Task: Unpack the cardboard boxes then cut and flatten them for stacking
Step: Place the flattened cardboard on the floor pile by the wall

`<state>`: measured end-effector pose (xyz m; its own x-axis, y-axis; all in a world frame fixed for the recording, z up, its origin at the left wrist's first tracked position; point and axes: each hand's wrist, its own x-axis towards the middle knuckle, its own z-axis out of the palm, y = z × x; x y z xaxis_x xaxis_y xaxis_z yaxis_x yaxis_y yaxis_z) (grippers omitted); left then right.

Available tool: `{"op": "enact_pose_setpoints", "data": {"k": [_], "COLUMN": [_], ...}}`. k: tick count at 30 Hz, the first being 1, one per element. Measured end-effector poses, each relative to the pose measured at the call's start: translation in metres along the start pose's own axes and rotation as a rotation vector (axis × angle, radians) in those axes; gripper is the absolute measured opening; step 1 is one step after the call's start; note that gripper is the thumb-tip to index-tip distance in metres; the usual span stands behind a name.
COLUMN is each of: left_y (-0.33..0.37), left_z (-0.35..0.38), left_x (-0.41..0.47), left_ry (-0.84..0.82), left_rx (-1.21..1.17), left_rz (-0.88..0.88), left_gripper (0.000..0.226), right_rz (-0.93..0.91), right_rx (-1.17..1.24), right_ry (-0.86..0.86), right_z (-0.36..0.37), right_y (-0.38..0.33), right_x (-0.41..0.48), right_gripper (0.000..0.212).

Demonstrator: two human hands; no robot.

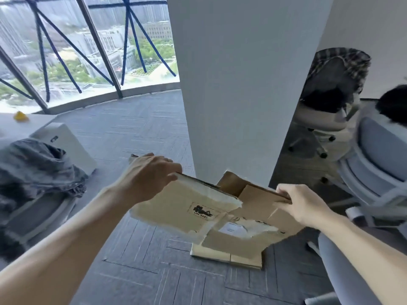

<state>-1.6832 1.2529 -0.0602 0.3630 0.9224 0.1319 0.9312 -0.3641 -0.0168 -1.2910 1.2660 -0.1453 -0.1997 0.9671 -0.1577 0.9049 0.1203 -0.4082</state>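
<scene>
Cardboard box, torn and partly flattened, is held in the air above the floor, just in front of the pillar. Left hand grips its upper left edge, fingers curled over the far side. Right hand pinches the right-hand flap.

Judged light, stiff across the panels and weak along the torn seams. It is best held at the panel edges, as here.

Left fingertips are hidden behind the board. Flat cardboard lies on the floor beneath, partly covered, so the number of pieces cannot be told.
</scene>
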Motion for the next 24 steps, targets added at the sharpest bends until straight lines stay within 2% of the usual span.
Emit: {"op": "enact_pose_setpoints", "data": {"k": [4,8,16,22,24], "left_y": [-0.029,-0.046,-0.083,-0.103,-0.104], "left_z": [0.041,0.097,0.244,0.364,0.402], "left_x": [0.041,0.090,0.173,0.206,0.207], "left_ry": [-0.101,-0.200,-0.340,-0.389,-0.433], "left_rx": [-0.047,-0.072,-0.193,-0.159,-0.153], "left_rz": [-0.082,-0.078,0.028,0.089,0.104], "left_gripper": [0.012,0.012,0.012,0.012,0.019], "right_rz": [-0.112,-0.115,0.015,0.048,0.046], "right_rx": [-0.152,-0.298,-0.426,-0.462,-0.463], "right_ry": [0.109,0.146,0.059,-0.058,-0.120], "right_z": [-0.004,0.009,0.087,0.172,0.202], "right_y": [0.005,0.022,0.069,0.116,0.132], "right_x": [0.055,0.102,0.180,0.242,0.254], "right_gripper": [0.018,0.011,0.012,0.018,0.019]}}
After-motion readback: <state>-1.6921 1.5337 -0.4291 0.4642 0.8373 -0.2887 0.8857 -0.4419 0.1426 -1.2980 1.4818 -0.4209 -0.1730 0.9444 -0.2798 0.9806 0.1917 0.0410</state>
